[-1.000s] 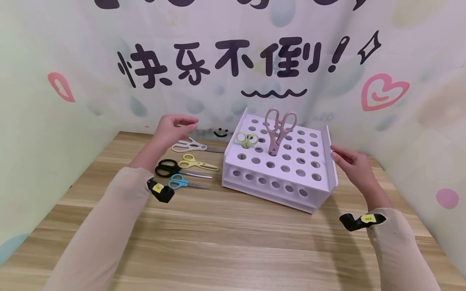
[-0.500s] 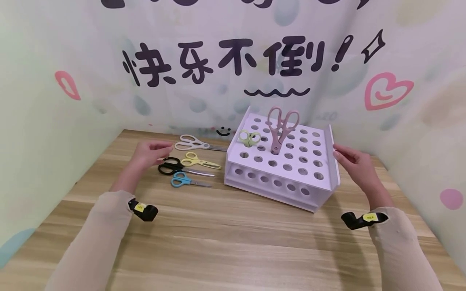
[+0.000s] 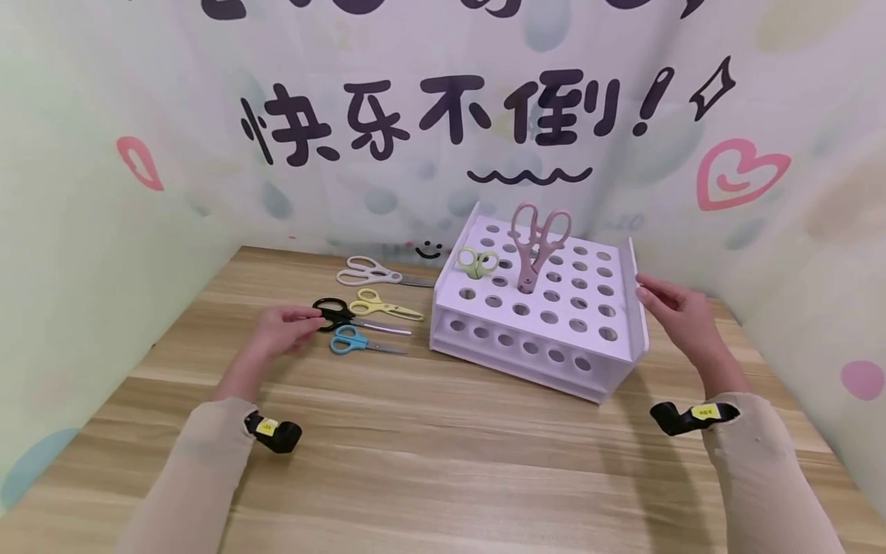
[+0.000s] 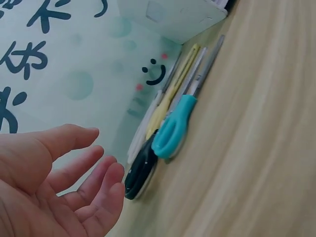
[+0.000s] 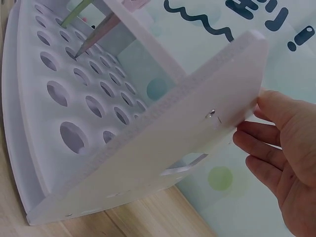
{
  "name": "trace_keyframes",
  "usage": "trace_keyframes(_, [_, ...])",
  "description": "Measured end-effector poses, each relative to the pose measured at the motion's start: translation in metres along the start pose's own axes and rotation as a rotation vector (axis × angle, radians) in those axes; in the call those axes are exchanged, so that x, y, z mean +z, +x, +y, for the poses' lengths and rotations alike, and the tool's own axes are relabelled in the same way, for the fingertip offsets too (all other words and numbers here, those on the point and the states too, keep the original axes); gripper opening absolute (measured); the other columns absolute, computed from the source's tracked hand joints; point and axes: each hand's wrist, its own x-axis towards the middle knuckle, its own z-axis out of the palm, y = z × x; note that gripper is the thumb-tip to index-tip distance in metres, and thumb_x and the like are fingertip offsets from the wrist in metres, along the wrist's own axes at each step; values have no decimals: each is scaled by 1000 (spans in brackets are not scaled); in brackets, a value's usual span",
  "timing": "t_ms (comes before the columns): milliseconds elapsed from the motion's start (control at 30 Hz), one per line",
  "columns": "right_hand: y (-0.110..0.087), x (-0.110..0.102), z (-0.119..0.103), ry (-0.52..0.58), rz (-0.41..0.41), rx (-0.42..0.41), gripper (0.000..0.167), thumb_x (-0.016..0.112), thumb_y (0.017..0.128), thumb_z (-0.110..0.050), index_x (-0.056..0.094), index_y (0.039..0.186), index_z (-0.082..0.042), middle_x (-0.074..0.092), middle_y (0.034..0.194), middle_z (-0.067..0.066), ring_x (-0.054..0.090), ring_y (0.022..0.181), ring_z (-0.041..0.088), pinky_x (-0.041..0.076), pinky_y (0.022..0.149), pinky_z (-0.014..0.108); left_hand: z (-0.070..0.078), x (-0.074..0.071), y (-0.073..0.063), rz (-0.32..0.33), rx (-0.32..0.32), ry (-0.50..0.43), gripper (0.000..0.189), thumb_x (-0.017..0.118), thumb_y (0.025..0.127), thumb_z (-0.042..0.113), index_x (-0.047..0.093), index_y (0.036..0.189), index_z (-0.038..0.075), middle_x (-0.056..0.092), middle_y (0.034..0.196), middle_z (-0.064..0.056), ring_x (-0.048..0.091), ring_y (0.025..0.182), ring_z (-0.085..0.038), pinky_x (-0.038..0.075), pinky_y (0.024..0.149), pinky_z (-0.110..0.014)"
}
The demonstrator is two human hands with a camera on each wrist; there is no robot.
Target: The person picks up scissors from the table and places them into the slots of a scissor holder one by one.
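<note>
While a wood-grain table is filling the foreground, two beige sleeves are reaching over it, small black cameras are sitting at the wrists, and their yellow labels are carrying print too small to read. Towards the table's left side, the left hand is hovering right beside the black scissors, its fingers curving loosely and gripping nothing; whether the tips are touching the handle is unclear. Blue scissors are lying nearest, with yellow scissors and white scissors lying farther back, all pointing their blades towards a white rack. Against its right side panel, the right hand is resting relaxed fingers. Green scissors and pink scissors are standing handles-up in the rack's round holes. Behind, a pale cloth is hanging, reading 快乐不倒! in bold dark characters; the line above is running out of sight. A smiling face, a wavy line and a pink heart are decorating it.
</note>
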Motion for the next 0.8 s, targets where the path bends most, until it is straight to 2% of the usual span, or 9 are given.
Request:
trace_keyframes(167, [1, -1, 2, -7, -11, 15, 49, 51, 94, -31, 47, 132, 0, 50, 124, 27, 45, 90, -12, 39, 71, 3, -6, 12, 0, -12, 34, 38, 41, 62, 87, 13, 53, 120, -10, 62, 82, -4, 56, 68, -11, 49, 59, -27])
trace_keyframes(467, [1, 0, 2, 9, -8, 6, 49, 51, 94, -31, 48, 131, 1, 50, 124, 28, 45, 89, -13, 40, 71, 4, -12, 25, 1, -28, -23, 56, 48, 68, 83, 16, 51, 120, -8, 59, 107, -21, 58, 76, -12, 51, 65, -28])
trace_keyframes(800, [0, 2, 1, 32, 8, -8, 48, 52, 94, -30, 48, 129, 3, 49, 123, 31, 46, 87, -14, 41, 71, 4, -14, 32, 2, 15, -10, 112, 48, 73, 78, 15, 54, 115, -10, 58, 98, -19, 53, 72, -15, 48, 57, -25])
